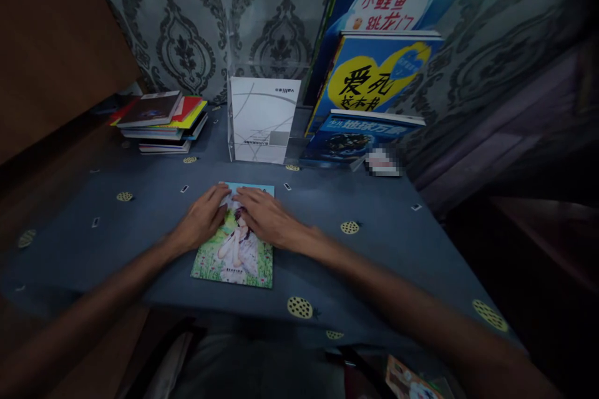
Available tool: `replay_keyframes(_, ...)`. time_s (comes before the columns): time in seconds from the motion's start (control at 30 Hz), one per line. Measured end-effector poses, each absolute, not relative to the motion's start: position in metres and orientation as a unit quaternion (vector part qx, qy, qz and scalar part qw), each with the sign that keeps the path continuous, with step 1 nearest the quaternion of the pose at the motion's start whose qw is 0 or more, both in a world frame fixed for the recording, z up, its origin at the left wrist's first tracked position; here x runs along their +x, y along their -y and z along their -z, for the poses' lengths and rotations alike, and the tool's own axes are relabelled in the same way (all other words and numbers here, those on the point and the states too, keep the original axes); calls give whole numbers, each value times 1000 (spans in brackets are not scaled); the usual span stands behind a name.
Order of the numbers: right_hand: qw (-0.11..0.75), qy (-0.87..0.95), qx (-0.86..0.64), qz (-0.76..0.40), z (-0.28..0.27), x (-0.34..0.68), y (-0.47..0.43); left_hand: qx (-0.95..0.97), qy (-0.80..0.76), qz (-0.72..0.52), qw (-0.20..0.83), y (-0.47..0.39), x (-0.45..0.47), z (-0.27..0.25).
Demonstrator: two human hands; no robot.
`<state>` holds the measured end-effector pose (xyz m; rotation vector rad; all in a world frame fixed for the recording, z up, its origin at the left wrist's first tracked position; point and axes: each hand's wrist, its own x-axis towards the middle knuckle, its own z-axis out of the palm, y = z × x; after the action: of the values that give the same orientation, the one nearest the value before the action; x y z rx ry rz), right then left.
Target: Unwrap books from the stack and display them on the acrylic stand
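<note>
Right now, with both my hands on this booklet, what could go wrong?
The booklet lies near the front edge of the table, so a pull might drag it off. Your left hand and right hand rest on its far half; uneven pressure could crease it. The stack is uneven; a bump might topple it.

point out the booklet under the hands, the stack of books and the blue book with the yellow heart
Booklet (238,246): head view, on the figure printed on its cover
Stack of books (156,132): head view, on the book edges midway down
Blue book (373,78): head view, on its front cover's yellow heart
</note>
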<state>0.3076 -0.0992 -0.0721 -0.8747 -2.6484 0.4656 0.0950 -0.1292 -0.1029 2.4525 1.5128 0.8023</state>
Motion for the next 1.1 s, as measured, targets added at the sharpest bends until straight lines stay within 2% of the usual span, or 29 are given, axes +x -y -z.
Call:
replay_keyframes(0.17, 141, 935, -280, -166, 96, 284, 82, 799, -534, -262, 88, 131, 95, 103)
replay_keyframes(0.4, 158, 895, -372, -189, 108, 343, 67, 810, -532, -234, 81, 132, 94, 100)
replay_keyframes(0.63, 176, 892, -368, -196, 111, 361, 62, 835, -524, -163, 35, 128, 96, 95)
replay_keyframes(0.73, 182, 893, -364, -195, 111, 361, 63, 870, -479, -119, 8, 133, 104, 90)
replay_keyframes(0.97, 189, 893, -360, -191, 114, 363, 61, 956, -269, -83, 80, 185, 140, 84)
replay_keyframes(1.1, 198, 891, -366, -184, 111, 361, 64, 964, -239, -75, 83, 198, 147, 85)
